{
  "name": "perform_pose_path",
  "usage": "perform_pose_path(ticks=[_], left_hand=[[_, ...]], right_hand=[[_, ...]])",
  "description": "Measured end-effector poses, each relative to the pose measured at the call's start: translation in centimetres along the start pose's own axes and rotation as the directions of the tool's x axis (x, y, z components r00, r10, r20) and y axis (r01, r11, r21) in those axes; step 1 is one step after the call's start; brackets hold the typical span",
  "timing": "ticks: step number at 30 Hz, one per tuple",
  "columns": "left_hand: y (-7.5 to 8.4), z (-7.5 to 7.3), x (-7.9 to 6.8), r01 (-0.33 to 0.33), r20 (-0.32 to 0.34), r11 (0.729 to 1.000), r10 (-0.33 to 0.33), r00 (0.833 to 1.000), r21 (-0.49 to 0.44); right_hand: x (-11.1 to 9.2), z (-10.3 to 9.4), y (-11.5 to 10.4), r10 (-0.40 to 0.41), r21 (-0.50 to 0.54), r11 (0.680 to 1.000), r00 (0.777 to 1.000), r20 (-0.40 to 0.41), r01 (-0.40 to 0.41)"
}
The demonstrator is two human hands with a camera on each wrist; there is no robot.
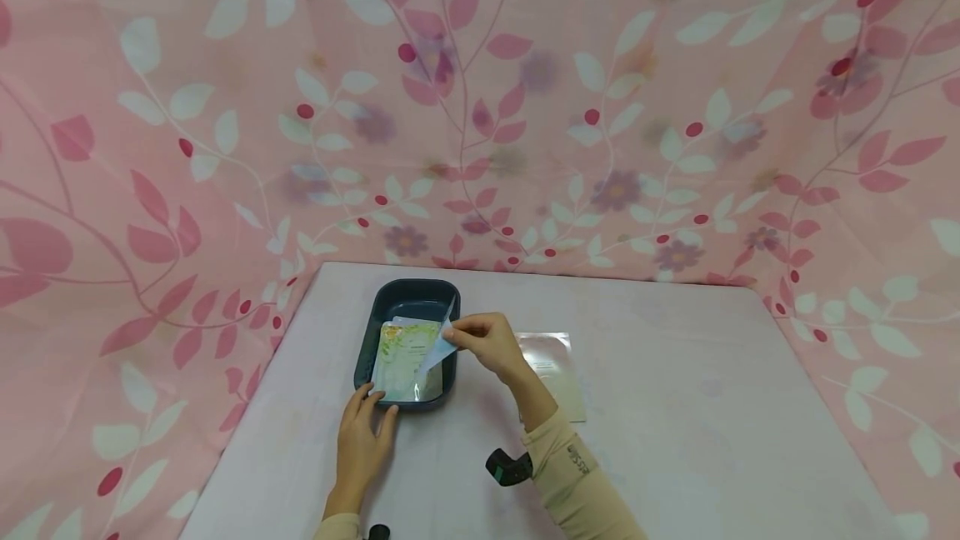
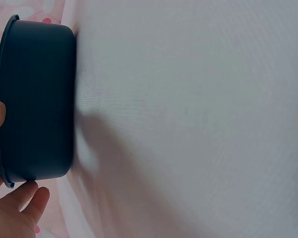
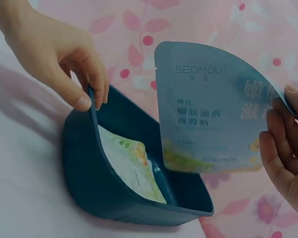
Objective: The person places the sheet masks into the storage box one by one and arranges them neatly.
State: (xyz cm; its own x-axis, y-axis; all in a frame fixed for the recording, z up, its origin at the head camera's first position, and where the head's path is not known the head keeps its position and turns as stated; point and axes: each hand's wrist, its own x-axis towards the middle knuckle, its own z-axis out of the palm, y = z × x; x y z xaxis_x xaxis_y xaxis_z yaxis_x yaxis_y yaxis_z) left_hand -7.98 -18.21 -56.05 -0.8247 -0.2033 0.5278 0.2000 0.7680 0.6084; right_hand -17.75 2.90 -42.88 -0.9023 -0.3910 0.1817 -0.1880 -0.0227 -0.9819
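My right hand (image 1: pixel 489 344) pinches a face mask sachet (image 3: pixel 198 106) by its edge, between thumb and fingers. This pale blue-green sachet, printed with lettering, hangs tilted over the right side of a dark blue plastic tub (image 2: pixel 35 99). With its fingers over the rim and its thumb outside, my left hand (image 1: pixel 363 444) grips the tub's near end. Inside the tub lies another face mask sachet (image 1: pixel 401 357), white and green with a floral print, and a further pale edge shows behind it.
A silvery, clear-bottomed flat packet (image 1: pixel 551 357) lies on the white-covered table (image 1: pixel 697 407), partly behind my right forearm. Black wrist-camera mounts (image 1: pixel 510 467) stick out by the wrists. A pink floral cloth (image 1: pixel 540 107) hangs around the table's back and sides.
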Motion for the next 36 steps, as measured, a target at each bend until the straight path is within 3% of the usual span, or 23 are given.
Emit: perform_pose_path(ticks=[5,13,16,19,23,27,31,36], left_hand=[[-0.1,0.1,-0.1,-0.008,-0.002,1.0,0.008,1.0,-0.002],[0.1,0.0,-0.1,0.057,0.043,0.998,-0.057,0.997,0.015],[0.1,0.0,-0.1,0.056,0.046,0.998,-0.056,0.997,0.013],[0.1,0.0,-0.1,0.043,0.041,0.999,-0.043,0.998,0.007],[0.1,0.0,-0.1,0.031,0.034,0.999,-0.031,0.999,0.008],[0.0,0.0,0.0,0.033,0.035,0.999,-0.034,0.999,0.011],[-0.1,0.0,0.0,0.036,0.033,0.999,-0.036,0.999,0.012],[-0.2,0.0,0.0,0.023,0.021,1.0,-0.023,1.0,0.013]], right_hand=[[-0.2,0.4,0.0,0.038,-0.055,0.998,0.999,0.025,-0.037],[-1.3,0.7,-0.9,0.128,-0.11,0.986,0.992,-0.006,-0.128],[-1.4,0.6,-0.1,0.135,-0.117,0.983,0.99,-0.045,-0.139],[-1.1,0.5,2.3,0.137,-0.137,0.979,0.984,-0.113,-0.152],[-0.8,0.4,5.8,0.148,-0.206,0.959,0.963,-0.225,-0.196],[-0.9,0.6,6.9,0.167,-0.247,0.937,0.939,-0.302,-0.246],[-0.7,0.8,7.2,0.141,-0.292,0.925,0.933,-0.33,-0.244],[-0.3,1.3,6.7,0.075,-0.337,0.926,0.958,-0.278,-0.17]])
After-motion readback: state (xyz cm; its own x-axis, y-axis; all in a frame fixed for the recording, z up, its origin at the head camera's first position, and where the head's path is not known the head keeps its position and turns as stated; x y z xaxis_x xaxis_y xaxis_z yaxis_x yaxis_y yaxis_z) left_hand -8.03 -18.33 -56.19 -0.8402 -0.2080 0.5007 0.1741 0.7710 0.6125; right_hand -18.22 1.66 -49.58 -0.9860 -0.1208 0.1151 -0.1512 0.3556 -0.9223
